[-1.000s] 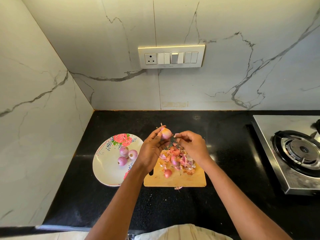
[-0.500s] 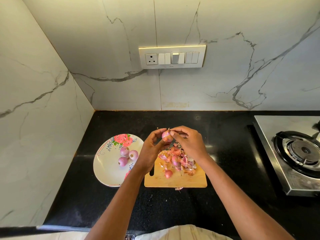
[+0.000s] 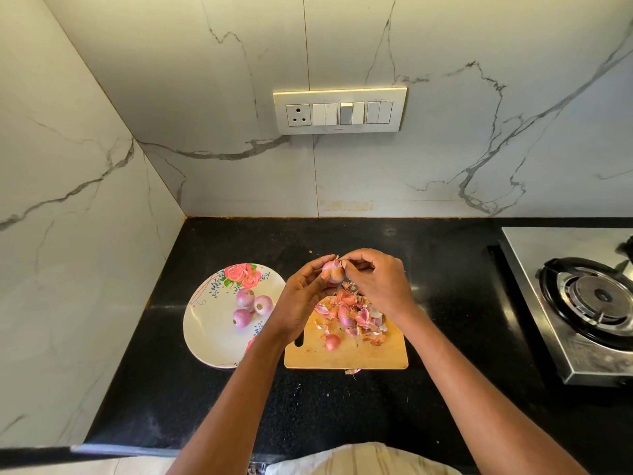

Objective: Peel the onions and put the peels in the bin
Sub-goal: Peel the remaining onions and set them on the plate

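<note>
My left hand [image 3: 301, 296] holds a small pink onion [image 3: 332, 270] above the far end of the wooden cutting board [image 3: 373, 354]. My right hand [image 3: 380, 282] pinches the skin at the onion's top. A heap of pink onion peels [image 3: 356, 315] lies on the board, with a whole onion [image 3: 345, 317] among them and a small piece [image 3: 332, 341] nearer me. Three peeled onions [image 3: 251, 305] sit on the floral white plate [image 3: 209, 337] to the left. No bin is in view.
The black countertop [image 3: 342, 406] meets marble walls at the left and back. A steel gas stove [image 3: 582, 303] stands at the right. A switch panel [image 3: 339, 111] is on the back wall. One peel scrap [image 3: 352, 371] lies off the board's near edge.
My right hand has moved left from beside the onion onto its top and now pinches the skin there. My left hand has kept hold of the onion.
</note>
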`<control>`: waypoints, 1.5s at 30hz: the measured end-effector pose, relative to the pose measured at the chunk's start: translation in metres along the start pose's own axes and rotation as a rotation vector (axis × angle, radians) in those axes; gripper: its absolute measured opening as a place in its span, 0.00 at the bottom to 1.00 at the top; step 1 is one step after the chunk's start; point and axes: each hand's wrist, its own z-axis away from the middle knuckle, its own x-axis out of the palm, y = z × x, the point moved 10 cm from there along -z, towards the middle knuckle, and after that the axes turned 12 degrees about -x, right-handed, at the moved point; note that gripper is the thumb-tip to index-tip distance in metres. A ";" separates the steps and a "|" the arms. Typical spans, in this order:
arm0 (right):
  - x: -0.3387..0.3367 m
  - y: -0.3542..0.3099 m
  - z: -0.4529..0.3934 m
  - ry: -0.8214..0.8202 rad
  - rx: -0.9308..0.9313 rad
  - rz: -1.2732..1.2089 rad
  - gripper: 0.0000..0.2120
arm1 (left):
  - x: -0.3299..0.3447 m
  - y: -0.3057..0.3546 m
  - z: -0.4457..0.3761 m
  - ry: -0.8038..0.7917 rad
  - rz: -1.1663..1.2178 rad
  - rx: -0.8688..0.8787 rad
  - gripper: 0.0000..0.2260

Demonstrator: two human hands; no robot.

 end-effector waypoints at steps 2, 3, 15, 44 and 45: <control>0.001 0.000 0.001 -0.008 0.000 -0.004 0.07 | -0.001 -0.001 0.000 0.004 0.008 -0.003 0.14; 0.002 0.001 0.002 -0.017 0.005 -0.008 0.07 | -0.002 -0.001 0.000 0.008 0.009 -0.001 0.13; 0.001 -0.002 0.004 0.029 0.039 -0.082 0.05 | 0.000 0.003 0.002 0.028 -0.014 0.019 0.13; 0.004 0.002 0.007 0.035 0.075 -0.181 0.05 | -0.002 -0.003 -0.002 -0.012 0.038 -0.025 0.12; 0.004 0.001 0.006 0.037 0.070 -0.162 0.05 | -0.002 -0.003 -0.002 -0.015 0.048 -0.027 0.12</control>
